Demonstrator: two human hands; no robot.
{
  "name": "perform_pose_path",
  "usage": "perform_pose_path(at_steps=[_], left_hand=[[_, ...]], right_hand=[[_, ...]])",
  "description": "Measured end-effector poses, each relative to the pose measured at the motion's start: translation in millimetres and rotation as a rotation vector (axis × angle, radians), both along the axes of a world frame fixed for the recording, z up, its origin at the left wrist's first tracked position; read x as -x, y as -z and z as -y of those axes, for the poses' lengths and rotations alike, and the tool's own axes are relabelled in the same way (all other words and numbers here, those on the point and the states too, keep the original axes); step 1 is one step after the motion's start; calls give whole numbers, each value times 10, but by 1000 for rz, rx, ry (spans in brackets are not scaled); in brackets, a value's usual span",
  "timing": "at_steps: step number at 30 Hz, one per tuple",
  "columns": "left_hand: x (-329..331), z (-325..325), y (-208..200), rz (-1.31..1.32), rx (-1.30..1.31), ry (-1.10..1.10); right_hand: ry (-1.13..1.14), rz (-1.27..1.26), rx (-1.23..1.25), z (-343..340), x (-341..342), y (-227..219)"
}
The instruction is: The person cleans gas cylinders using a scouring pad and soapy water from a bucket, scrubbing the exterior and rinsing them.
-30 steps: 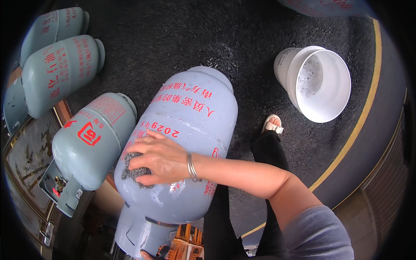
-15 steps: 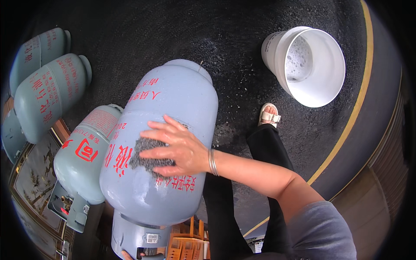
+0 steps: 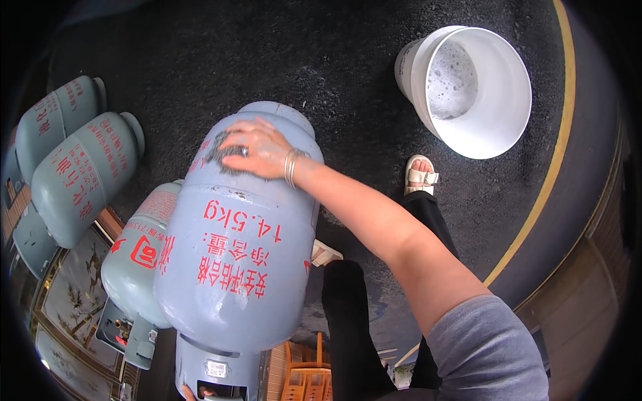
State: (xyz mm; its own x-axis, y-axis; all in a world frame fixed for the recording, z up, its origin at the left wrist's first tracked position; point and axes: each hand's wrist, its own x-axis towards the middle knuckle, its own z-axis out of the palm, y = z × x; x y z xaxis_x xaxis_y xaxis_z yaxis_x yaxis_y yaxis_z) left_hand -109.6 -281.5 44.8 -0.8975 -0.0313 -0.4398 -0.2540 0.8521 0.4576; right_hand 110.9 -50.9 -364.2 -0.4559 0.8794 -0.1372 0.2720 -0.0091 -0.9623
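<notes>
A large grey-blue gas cylinder (image 3: 234, 301) with red lettering stands tilted in front of me, its collar (image 3: 217, 366) toward me and its base ring away. My right hand (image 3: 257, 152), with bangles at the wrist, presses a dark steel-wool scourer (image 3: 226, 148) against the cylinder's wall near the base end. Its fingers bend over the scourer. At the lower edge, a few fingers of my left hand (image 3: 188, 393) show at the collar's opening, gripping the collar; the rest of that hand is hidden.
A white bucket (image 3: 505, 100) with foamy water stands at the far right. Several greenish-grey gas cylinders (image 3: 87, 174) are at the left. My sandalled foot (image 3: 420, 175) is on the dark ground near a yellow line (image 3: 535, 207). Orange wooden chairs (image 3: 307, 381) show below.
My right hand has slid the scourer away from me, toward the cylinder's base end. The cylinder has turned, bringing other red lettering into view. My left hand stays at the collar.
</notes>
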Motion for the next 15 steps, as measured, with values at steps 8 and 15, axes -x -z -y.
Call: perform_pose_path(at_steps=[8,15], left_hand=[[9,-36,-56,-60,48,-99],[95,-221,-7,13,38,-145]], right_hand=[[356,-50,116,1173,-22,-574],[120,81,427,-582,-22,1029]])
